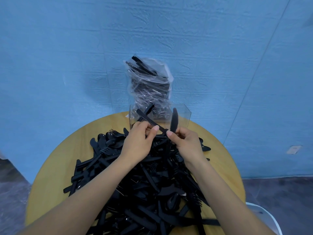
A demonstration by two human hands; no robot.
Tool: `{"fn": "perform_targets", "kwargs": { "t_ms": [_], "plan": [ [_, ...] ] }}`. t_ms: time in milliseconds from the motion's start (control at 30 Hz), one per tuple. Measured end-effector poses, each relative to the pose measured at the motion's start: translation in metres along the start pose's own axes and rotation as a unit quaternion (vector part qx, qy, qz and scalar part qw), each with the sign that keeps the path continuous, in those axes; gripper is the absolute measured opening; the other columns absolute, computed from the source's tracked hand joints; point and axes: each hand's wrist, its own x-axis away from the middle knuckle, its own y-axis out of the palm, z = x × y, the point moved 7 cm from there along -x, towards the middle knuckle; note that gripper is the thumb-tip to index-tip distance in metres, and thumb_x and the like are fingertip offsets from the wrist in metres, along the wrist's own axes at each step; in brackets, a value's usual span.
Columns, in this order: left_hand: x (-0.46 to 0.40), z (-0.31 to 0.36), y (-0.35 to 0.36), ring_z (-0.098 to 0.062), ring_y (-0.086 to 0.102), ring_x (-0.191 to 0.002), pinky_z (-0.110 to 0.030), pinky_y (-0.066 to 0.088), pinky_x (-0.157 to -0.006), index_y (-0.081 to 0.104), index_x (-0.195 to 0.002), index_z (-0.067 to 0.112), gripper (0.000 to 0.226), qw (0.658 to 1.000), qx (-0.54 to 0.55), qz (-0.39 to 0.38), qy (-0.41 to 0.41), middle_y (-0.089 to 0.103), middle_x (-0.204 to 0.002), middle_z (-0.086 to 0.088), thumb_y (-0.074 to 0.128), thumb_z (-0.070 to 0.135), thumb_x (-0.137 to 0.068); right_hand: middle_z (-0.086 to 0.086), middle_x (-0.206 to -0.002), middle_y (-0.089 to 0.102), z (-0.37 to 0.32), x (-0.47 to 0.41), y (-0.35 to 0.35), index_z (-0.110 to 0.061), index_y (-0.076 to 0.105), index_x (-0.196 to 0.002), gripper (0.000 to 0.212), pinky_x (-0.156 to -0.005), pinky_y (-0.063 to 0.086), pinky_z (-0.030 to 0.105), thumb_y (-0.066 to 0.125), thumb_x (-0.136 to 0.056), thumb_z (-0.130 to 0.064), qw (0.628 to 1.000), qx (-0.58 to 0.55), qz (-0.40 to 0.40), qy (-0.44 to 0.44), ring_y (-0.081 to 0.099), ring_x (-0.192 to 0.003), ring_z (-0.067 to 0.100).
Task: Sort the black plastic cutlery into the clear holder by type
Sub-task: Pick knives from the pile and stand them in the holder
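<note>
Both hands are up over the pile, right in front of the clear holder [160,116] at the far edge of the round wooden table [50,167]. The left hand [137,143] pinches the long black handle [150,120] of one piece between thumb and fingers, its far end slanting up across the holder's front wall. The right hand [186,145] has fingers curled round the base of a knife [174,119], blade standing up and just beside the holder's rim.

Below them lies the big heap of black cutlery [144,184], forks, knives and spoons tangled together across most of the tabletop. A couple of pieces appear to stand in the holder already, though reflections make the count hard to call. Behind it, a clear plastic bag [149,82] of more cutlery leans at the blue wall [67,48].

This stuff should be very light and fairly stiff, with a bit of flex in the handle, smooth and a touch slippery. Fork tines will likely snag in the tangle, so draw each piece out along its length. The mid-handle looks the best place to grip, keeping the head free to show the type.

No brand, label or readable writing shows anywhere.
</note>
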Motion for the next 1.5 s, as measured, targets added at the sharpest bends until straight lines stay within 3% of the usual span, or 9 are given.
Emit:
{"fn": "perform_targets", "kwargs": {
  "t_ms": [200,333,567,767,900,967,1100,1267,1500],
  "plan": [
    [-0.002,0.005,0.0,-0.001,0.065,-0.074,-0.018,0.052,-0.07,0.062,-0.086,0.017,0.022,0.925,0.358,0.013,-0.129,0.066,-0.083,0.004,0.044,0.019,-0.099,0.004,-0.066,0.062,-0.009,0.009,0.016,-0.019,0.068,-0.064,0.027,-0.07,0.042,0.035,0.063,-0.09,-0.013,0.999,-0.01,-0.031,-0.005,0.052,-0.065,0.018],
    [0.002,0.002,-0.014,-0.007,0.064,-0.083,-0.021,0.055,-0.077,0.066,-0.089,0.014,0.021,0.896,0.416,0.052,-0.143,0.064,-0.089,0.0,0.047,0.018,-0.098,0.006,-0.079,0.071,-0.02,0.005,0.001,-0.021,0.074,-0.075,0.022,-0.083,0.051,0.044,0.06,-0.092,-0.022,0.999,-0.026,0.032,0.002,0.06,-0.075,0.017],
    [0.007,-0.004,-0.023,-0.009,0.057,-0.074,-0.019,0.057,-0.071,0.064,-0.089,0.01,0.013,0.819,0.527,0.111,-0.199,0.053,-0.082,-0.003,0.053,0.006,-0.094,0.009,-0.07,0.048,-0.023,0.011,-0.001,0.01,0.062,-0.086,0.035,-0.061,0.036,0.032,0.061,-0.092,-0.024,0.999,-0.007,0.051,-0.007,0.04,-0.063,0.02],
    [0.014,-0.008,-0.018,-0.013,0.06,-0.078,-0.018,0.057,-0.069,0.056,-0.097,0.003,0.006,0.798,0.542,0.126,-0.233,0.057,-0.095,-0.008,0.056,0.001,-0.091,-0.001,-0.068,0.064,-0.029,0.018,0.007,-0.015,0.063,-0.074,0.02,-0.061,0.042,0.021,0.058,-0.093,-0.014,1.0,0.01,0.017,-0.014,0.053,-0.058,0.006],
    [0.022,-0.027,-0.038,-0.014,0.05,-0.106,-0.024,0.041,-0.089,0.035,-0.129,0.011,0.057,0.886,0.318,0.184,-0.282,0.033,-0.132,-0.004,0.07,0.018,-0.085,-0.001,-0.07,0.065,-0.027,0.015,-0.01,-0.011,0.063,-0.075,0.02,-0.074,0.049,0.039,0.056,-0.094,-0.015,0.996,0.087,0.035,-0.007,0.057,-0.071,0.017],
    [0.021,-0.015,-0.057,-0.015,0.04,-0.116,-0.024,0.033,-0.093,0.032,-0.134,0.014,0.063,0.944,0.163,0.208,-0.195,0.025,-0.135,-0.006,0.07,0.02,-0.084,-0.003,-0.068,0.064,-0.022,0.017,-0.013,-0.007,0.064,-0.08,0.018,-0.071,0.046,0.034,0.056,-0.094,-0.014,0.995,0.101,0.018,0.003,0.056,-0.068,0.015],
    [0.014,0.02,-0.029,-0.02,0.05,-0.111,-0.034,0.039,-0.095,0.06,-0.114,0.02,0.023,0.99,-0.132,-0.019,0.037,0.057,-0.115,0.0,0.055,0.028,-0.094,-0.004,-0.065,0.064,-0.025,0.024,-0.004,-0.003,0.066,-0.081,0.017,-0.071,0.046,0.033,0.058,-0.093,-0.012,0.996,0.09,-0.022,-0.007,0.056,-0.066,0.015],
    [0.024,0.008,-0.005,-0.007,0.058,-0.066,-0.021,0.047,-0.064,0.061,-0.083,0.025,0.025,0.989,0.011,-0.14,-0.046,0.065,-0.085,0.012,0.043,0.021,-0.1,-0.004,-0.068,0.063,-0.027,0.027,-0.009,-0.022,0.068,-0.083,0.017,-0.073,0.05,0.035,0.057,-0.093,-0.014,0.999,0.043,0.002,-0.015,0.059,-0.068,0.009],
    [0.033,0.0,-0.005,-0.011,0.062,-0.079,-0.027,0.057,-0.073,0.063,-0.086,0.015,0.022,0.947,0.267,-0.041,-0.173,0.065,-0.094,-0.004,0.046,0.01,-0.098,0.004,-0.072,0.065,-0.026,0.035,-0.011,-0.015,0.067,-0.069,0.029,-0.07,0.044,0.033,0.053,-0.095,-0.02,0.995,0.035,0.084,-0.031,0.054,-0.068,0.023]
  ]
}}
